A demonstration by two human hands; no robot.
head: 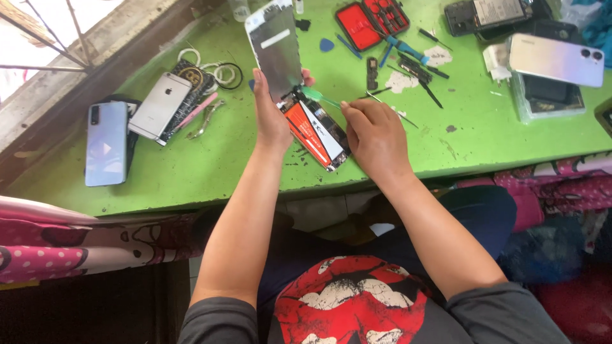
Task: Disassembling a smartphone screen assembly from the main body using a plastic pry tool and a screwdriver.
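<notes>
An opened phone (319, 130) lies on the green table (210, 165), its orange and black insides showing. My left hand (271, 111) holds its screen panel (275, 48) lifted up and tilted back from the body. My right hand (376, 134) grips a green-tipped tool (317, 96) whose tip reaches into the phone near the hinge side under the panel.
At the left lie a blue phone (106, 143), a silver phone (160, 105), pink tweezers (197, 109) and coiled cables (220, 73). A red tool case (371, 22), screwdrivers (408, 50) and picks sit at the back. More phones (556, 58) are at the right.
</notes>
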